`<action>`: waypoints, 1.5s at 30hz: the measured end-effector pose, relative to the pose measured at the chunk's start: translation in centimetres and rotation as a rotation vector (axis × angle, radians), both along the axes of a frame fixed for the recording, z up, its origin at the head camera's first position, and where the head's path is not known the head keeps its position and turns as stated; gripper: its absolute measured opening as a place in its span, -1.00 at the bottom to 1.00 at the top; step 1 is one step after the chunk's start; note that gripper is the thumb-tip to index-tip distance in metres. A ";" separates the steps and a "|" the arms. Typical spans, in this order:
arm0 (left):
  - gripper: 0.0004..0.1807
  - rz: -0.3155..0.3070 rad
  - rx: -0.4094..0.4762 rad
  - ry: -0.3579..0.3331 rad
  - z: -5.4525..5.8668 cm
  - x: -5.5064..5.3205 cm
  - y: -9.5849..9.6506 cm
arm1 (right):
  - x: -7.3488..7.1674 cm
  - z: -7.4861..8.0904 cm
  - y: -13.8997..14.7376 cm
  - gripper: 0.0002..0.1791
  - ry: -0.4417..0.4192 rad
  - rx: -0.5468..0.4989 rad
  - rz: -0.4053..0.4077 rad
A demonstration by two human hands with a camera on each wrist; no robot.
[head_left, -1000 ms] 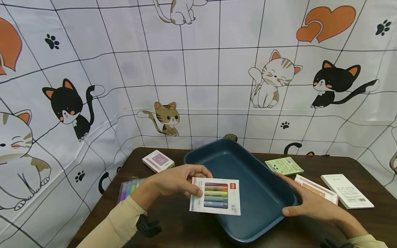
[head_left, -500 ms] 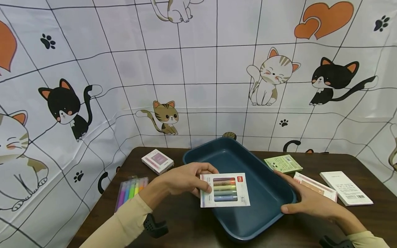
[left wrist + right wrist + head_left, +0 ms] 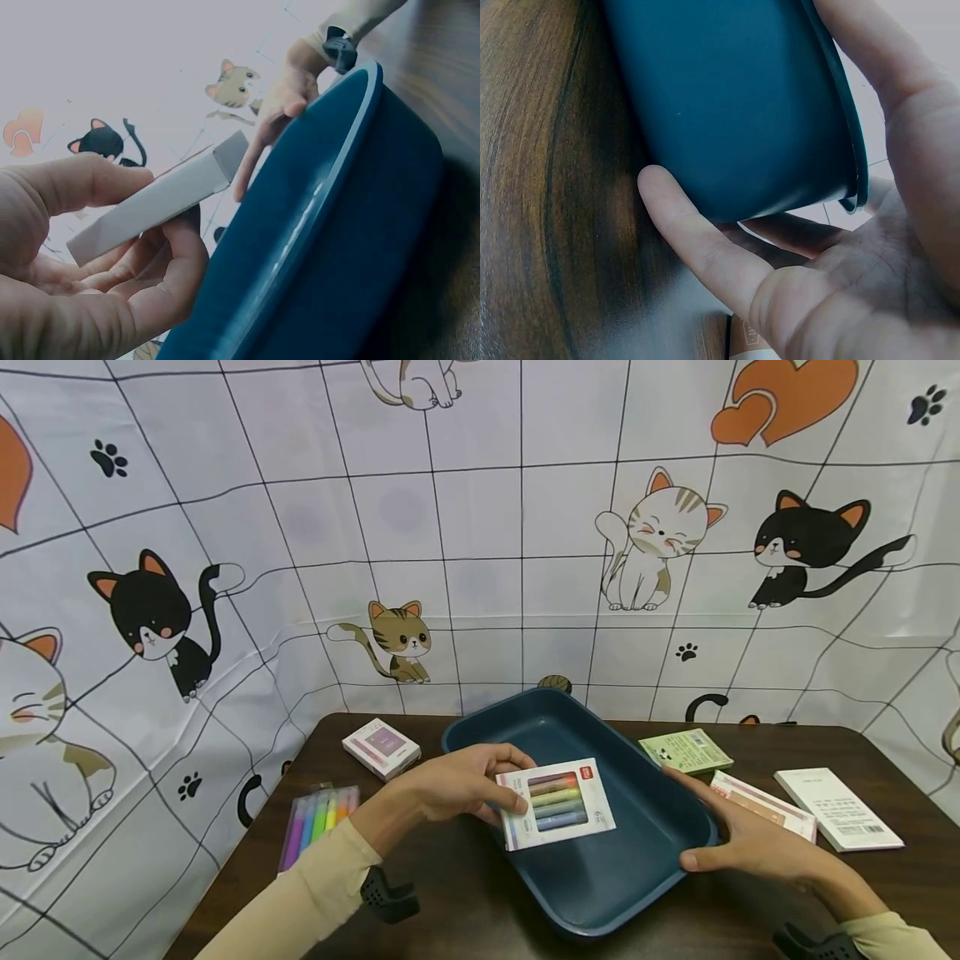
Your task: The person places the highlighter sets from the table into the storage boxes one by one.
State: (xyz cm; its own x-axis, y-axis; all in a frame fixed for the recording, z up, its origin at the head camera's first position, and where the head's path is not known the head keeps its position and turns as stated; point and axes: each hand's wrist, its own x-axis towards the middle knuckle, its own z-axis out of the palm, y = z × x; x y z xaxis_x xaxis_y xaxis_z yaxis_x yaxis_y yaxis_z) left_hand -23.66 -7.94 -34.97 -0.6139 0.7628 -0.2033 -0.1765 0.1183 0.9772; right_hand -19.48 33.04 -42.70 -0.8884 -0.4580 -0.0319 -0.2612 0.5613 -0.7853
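Observation:
My left hand (image 3: 453, 785) holds a flat white box (image 3: 558, 806) by its left end, thumb on the front face. Several coloured sticks show through its window. In the left wrist view, the box (image 3: 165, 202) is seen edge-on between thumb and fingers. It is held over a deep blue tray (image 3: 637, 835), which stands at an angle on the table. My right hand (image 3: 765, 852) rests at the tray's right corner, thumb and fingers spread to either side. In the right wrist view, its straight fingers lie along the tray's outer wall (image 3: 727, 97).
On the left lie a pack of bright highlighters (image 3: 322, 814) and a small pink-and-white box (image 3: 381, 749). Right of the tray are a green packet (image 3: 686, 752), a pink-edged box (image 3: 765, 806) and a white box (image 3: 840, 810). A cat-print sheet (image 3: 480, 593) hangs behind the table (image 3: 435, 893).
My left hand has carried the white box rightward and slightly up, farther over the tray, and the box has tilted a little. The right hand stays at the tray's corner.

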 end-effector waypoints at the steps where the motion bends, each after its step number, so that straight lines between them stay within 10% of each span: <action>1: -0.44 0.004 -0.002 -0.001 -0.1 0.0 0.1 | 0.0 0.0 0.0 0.08 -0.001 0.002 0.001; 20: -0.48 0.157 -0.030 -0.017 -0.3 0.3 2.6 | -0.1 0.2 -0.1 0.08 0.027 -0.009 0.026; 45: -0.54 0.097 -0.042 -0.030 -1.4 1.1 5.6 | 0.0 0.3 -0.2 0.07 -0.016 -0.036 0.019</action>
State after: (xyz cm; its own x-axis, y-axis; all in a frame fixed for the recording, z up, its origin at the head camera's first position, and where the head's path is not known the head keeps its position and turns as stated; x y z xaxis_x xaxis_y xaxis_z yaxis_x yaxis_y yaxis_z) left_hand -22.55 -2.35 -36.35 -0.6775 0.6905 -0.2534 -0.2185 0.1401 0.9657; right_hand -19.44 32.84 -42.42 -0.8791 -0.4757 -0.0291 -0.2589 0.5278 -0.8089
